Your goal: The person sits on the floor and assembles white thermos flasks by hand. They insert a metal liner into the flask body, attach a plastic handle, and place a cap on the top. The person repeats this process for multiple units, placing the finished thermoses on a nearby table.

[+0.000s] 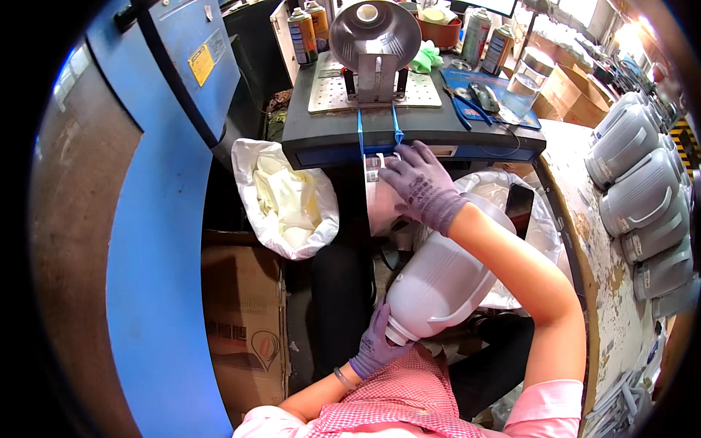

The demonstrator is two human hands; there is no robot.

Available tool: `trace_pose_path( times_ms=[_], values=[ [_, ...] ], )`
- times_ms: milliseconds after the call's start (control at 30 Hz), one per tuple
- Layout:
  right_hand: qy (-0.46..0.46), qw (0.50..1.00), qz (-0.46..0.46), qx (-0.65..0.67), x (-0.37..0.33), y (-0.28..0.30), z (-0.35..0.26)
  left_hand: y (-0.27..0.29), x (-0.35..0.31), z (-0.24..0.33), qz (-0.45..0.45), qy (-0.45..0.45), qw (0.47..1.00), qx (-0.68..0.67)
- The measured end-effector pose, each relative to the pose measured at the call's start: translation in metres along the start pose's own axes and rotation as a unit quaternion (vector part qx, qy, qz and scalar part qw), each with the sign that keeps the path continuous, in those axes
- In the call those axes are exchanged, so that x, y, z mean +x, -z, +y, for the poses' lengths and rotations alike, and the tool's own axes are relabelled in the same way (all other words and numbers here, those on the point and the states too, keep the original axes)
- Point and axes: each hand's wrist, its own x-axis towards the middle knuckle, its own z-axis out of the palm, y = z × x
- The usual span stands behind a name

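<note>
A large grey plastic jug [438,288] with a side handle lies slantwise across my lap, its neck toward me. My left hand [376,343], in a grey-purple glove, is closed around the jug's neck. Below the table's front edge, a pale pinkish sheet or bag [381,204] hangs from two blue straps [398,130]. My right hand [423,186], gloved as well, reaches over the jug to this sheet. Its fingers are apart, with the tips at the sheet's upper part near small white tabs. My right forearm hides part of the jug.
On the dark table [321,131] stands a metal fixture with a round reflector [374,36], alongside pliers [467,109] and spray cans [303,36]. White-lined bins [252,219] flank my legs. More grey jugs [639,190] crowd the worn right-hand bench [606,292]. A blue cabinet [157,277] rises at left.
</note>
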Motion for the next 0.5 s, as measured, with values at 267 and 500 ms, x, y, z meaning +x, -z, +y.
trace_pose_path(
  times_ms=[267, 500],
  values=[
    [0.029, 0.986, -0.134, 0.093, -0.023, 0.034, -0.027, 0.004, -0.004, -0.013, -0.037, 0.04, 0.998, -0.01],
    [-0.084, 0.965, -0.035, 0.244, 0.038, -0.011, 0.007, 0.008, 0.006, -0.003, -0.019, 0.032, 0.999, -0.036]
  ],
)
